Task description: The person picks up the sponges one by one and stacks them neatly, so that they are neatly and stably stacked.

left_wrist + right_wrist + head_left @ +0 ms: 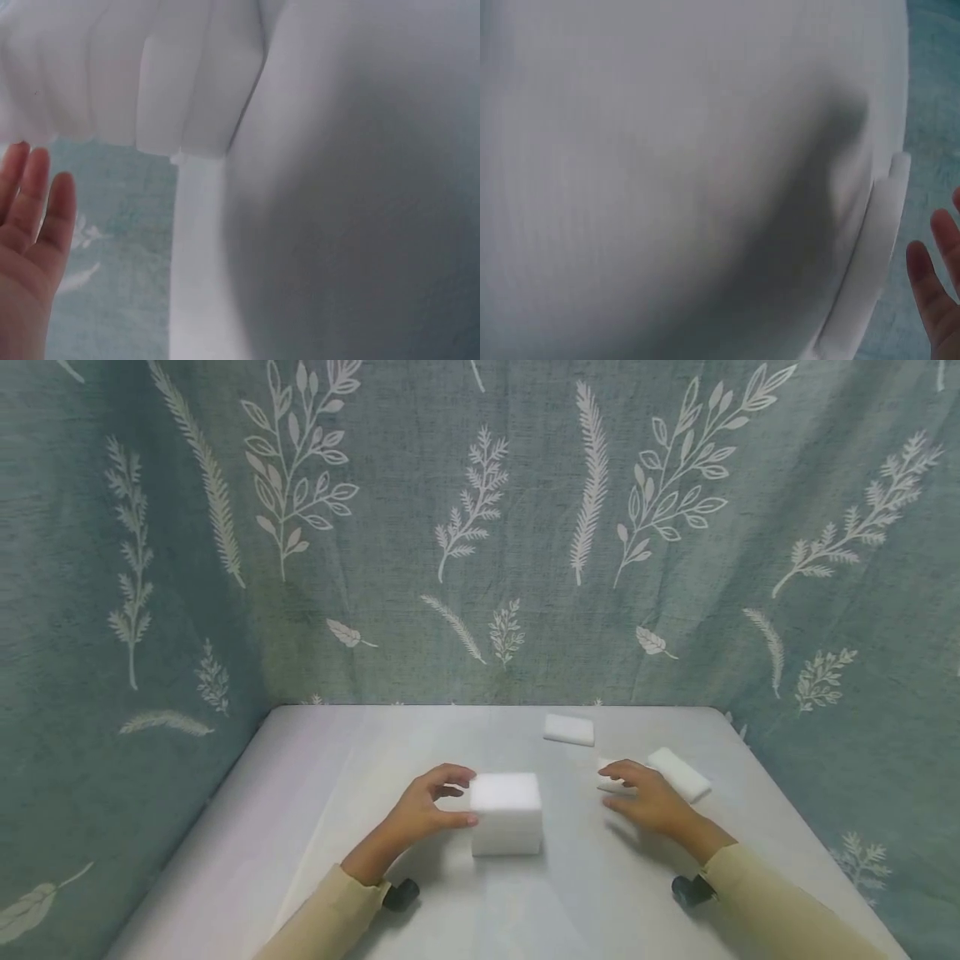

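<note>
A stack of several flat white foam-like blocks (506,814) stands at the middle of the table; its layers show in the left wrist view as side-by-side slabs (169,82). My left hand (416,810) is at the stack's left side, thumb and fingers parted, fingertips at or very near its edge. Farther right, my right hand (648,797) hovers with its fingers apart beside a loose white block (609,783), which it partly hides. Nothing shows between the right hand's fingers. Behind that hand lies another white block (678,774).
A further white block (568,729) lies flat near the back of the white table (337,793). Leaf-patterned green-grey cloth (480,560) hangs behind the table and along both sides. A dark wrist device (401,895) shows under the left sleeve, another (692,891) under the right.
</note>
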Demonstrator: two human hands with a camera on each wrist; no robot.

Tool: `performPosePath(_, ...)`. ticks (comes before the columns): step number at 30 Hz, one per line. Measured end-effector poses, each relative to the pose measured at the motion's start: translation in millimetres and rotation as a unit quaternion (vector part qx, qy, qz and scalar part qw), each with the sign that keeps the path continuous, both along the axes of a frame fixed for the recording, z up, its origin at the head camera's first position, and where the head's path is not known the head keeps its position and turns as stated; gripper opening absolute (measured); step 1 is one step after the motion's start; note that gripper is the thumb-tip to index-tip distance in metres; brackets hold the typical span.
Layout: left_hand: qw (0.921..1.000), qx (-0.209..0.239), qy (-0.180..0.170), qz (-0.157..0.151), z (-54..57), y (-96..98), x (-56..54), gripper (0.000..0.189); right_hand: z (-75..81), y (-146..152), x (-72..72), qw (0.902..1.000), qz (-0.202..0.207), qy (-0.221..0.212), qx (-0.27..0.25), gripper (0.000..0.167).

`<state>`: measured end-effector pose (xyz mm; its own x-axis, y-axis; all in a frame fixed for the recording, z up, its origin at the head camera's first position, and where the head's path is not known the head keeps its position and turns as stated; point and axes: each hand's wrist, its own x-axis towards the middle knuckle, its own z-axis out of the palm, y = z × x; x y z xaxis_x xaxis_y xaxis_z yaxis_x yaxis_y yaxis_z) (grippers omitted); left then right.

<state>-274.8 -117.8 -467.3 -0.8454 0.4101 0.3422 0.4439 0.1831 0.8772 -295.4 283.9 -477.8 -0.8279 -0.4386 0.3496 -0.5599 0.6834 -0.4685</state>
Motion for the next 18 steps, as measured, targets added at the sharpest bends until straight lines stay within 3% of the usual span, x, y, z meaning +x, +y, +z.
performPosePath(4, 1.0000, -0.002, -0.009, 0.001, -0.7, 2.6, 2.6, 0.056, 1.8, 13, -0.5, 0.9978, -0.014, 0.007, 0.064, 0.036)
performPosePath(10, 0.9993, -0.013, -0.033, -0.006, 21.5, 7.7, 20.0, 0.055, 3.4, 29, 4.0, 0.9919, -0.041, 0.002, 0.121, 0.035)
performPosePath(14, 0.9991, -0.021, -0.038, 0.005, 27.7, 6.9, 22.7, 0.055, 9.2, 35, -3.3, 0.9870, -0.043, 0.027, 0.152, 0.037)
performPosePath(18, 0.9988, -0.021, -0.041, 0.015, 30.5, 4.7, 23.2, 0.055, 13.7, 36, -14.0, 0.9841, -0.047, 0.015, 0.171, 0.039)
